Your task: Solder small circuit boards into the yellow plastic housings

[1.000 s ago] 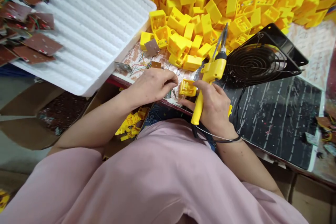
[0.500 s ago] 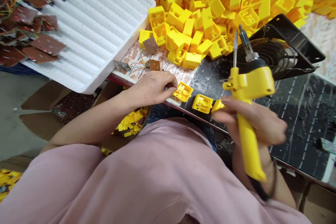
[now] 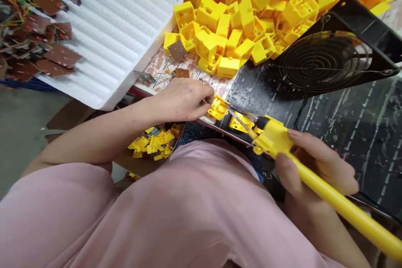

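My right hand grips a yellow soldering iron, which slants down to the left. Its metal tip and the thin tube beside it reach the first small yellow plastic case at the table edge. Against that case's left side, my left hand has its fingers curled together in a pinch; what lies between them is hidden. A second yellow case sits under the iron's shaft, open side up. Behind the iron's front end, a third yellow case is partly covered. A brown circuit board lies just beyond my left hand.
Yellow cases are heaped at the back. A black fan stands at the right on a dark mat. To the left, a white foam tray bears circuit boards and wires. More yellow parts lie below the table edge.
The soldering iron has swung from upright down to the left, its tip now at the first case. My left hand stays nearly in place beside it.
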`<control>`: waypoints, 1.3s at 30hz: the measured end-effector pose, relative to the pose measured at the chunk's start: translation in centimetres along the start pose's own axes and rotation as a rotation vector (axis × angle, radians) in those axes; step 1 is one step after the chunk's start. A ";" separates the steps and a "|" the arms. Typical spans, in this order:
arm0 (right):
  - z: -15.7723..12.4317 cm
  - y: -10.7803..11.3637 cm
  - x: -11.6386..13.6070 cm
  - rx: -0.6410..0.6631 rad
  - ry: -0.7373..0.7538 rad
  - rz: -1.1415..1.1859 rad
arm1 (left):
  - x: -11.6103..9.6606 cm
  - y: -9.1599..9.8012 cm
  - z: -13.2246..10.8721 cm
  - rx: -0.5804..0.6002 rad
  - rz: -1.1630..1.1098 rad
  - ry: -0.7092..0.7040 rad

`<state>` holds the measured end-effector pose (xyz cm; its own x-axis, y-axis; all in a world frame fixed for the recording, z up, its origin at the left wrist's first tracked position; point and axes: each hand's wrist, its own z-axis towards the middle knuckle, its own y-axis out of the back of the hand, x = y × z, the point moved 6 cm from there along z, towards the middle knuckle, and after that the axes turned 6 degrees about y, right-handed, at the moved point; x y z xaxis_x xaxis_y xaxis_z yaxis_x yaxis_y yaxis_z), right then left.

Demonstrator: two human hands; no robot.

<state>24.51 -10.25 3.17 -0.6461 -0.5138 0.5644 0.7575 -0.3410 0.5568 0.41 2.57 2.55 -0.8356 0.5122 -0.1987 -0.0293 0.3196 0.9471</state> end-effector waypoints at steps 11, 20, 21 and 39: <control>2.4 -1.9 3.6 0.045 0.193 0.069 | -0.1 0.3 1.2 0.046 -0.006 -0.084; 3.5 -2.7 4.4 0.157 0.379 -0.027 | -0.6 0.6 1.9 0.067 -0.115 -0.020; 3.5 -2.5 4.3 0.171 0.381 -0.040 | -0.6 0.7 2.0 0.060 -0.113 -0.021; 4.6 -2.4 4.2 0.256 0.359 -0.001 | -1.2 0.5 2.2 0.087 0.049 -0.070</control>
<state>19.56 -8.00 7.03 -0.5388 -0.7702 0.3413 0.6803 -0.1588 0.7155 2.60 3.87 2.75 -0.7942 0.5827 -0.1724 0.0610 0.3588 0.9314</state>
